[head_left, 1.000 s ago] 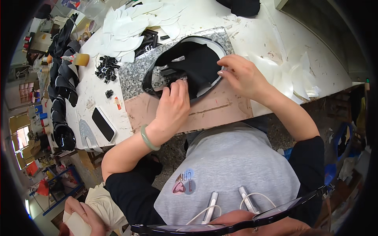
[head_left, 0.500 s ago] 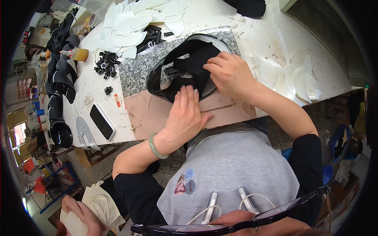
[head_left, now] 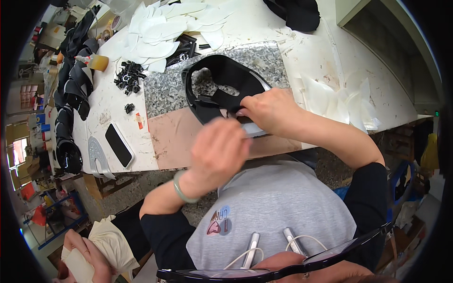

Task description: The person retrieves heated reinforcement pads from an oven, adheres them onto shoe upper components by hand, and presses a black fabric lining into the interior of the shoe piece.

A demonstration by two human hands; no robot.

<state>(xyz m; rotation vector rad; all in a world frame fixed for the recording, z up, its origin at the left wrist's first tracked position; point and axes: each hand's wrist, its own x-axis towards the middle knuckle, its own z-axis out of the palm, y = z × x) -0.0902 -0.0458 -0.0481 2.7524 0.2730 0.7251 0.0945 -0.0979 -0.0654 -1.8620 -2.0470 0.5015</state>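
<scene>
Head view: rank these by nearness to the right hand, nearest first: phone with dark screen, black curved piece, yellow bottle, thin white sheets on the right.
1. Black curved piece: touching the right hand.
2. Thin white sheets: on the hand's right.
3. Phone: far to the left.
4. Yellow bottle: farther, upper left.

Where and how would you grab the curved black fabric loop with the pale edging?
I'd pinch the black fabric loop by its left rim, coming from the left: that rim is exposed and looks raised off the grey speckled slab. The right hand pinches the near right side; the blurred left hand obstructs the near edge.
</scene>
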